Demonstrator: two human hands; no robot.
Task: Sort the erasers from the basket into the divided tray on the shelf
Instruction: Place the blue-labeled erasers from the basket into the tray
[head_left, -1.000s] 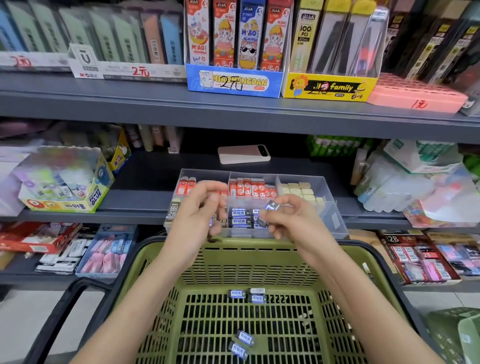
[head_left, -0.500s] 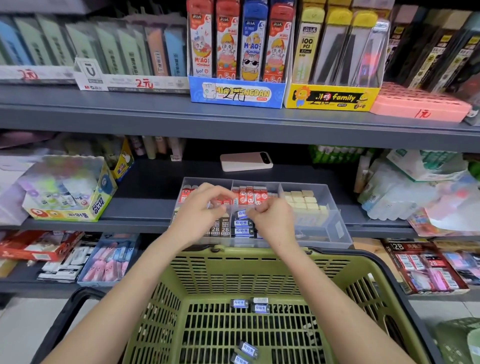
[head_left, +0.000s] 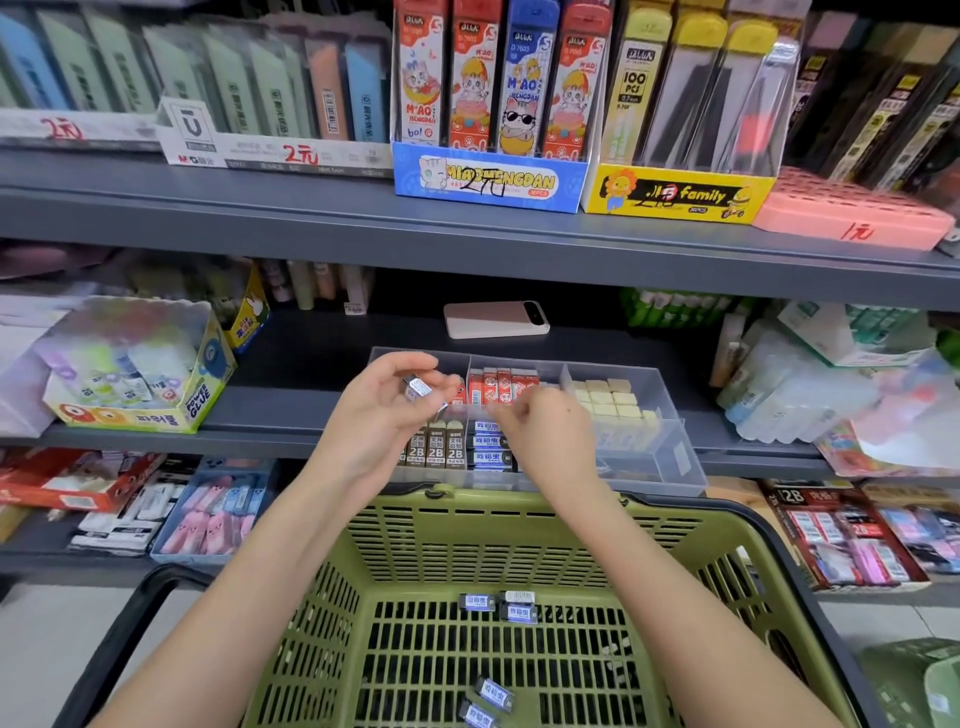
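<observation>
My left hand (head_left: 374, 421) is raised over the far left part of the tray (head_left: 660, 457). Its fingers (head_left: 402, 364) are clamped on a small blue-labelled eraser (head_left: 418, 387), with what looks like a second one tucked just below. My right hand (head_left: 545, 436) is low over the near middle compartment, touching or almost touching the blue row (head_left: 487, 441). Its fingers are bent downward, and I cannot tell whether they pinch anything or only nudge the row straight. I judge this to be the placing step, with blue ones going into that near middle slot. The next move calls for bringing the held eraser across and setting it flat in line with the row. It must not knock the brown 2B erasers (head_left: 436, 451) just to the left or the red erasers (head_left: 501, 385) behind. Work remains: a few loose erasers (head_left: 498, 607) lie on the floor of the basket (head_left: 519, 525), some toward the far side and two near me. Cream erasers (head_left: 608, 400) sit in the far right compartment. On the shelf (head_left: 311, 410), a pink power bank (head_left: 496, 319) lies behind the tray and a glue box (head_left: 135, 379) stands well to the left; neither is in the way. My own left hand hides the far left compartment, which I think is the main obstruction.
</observation>
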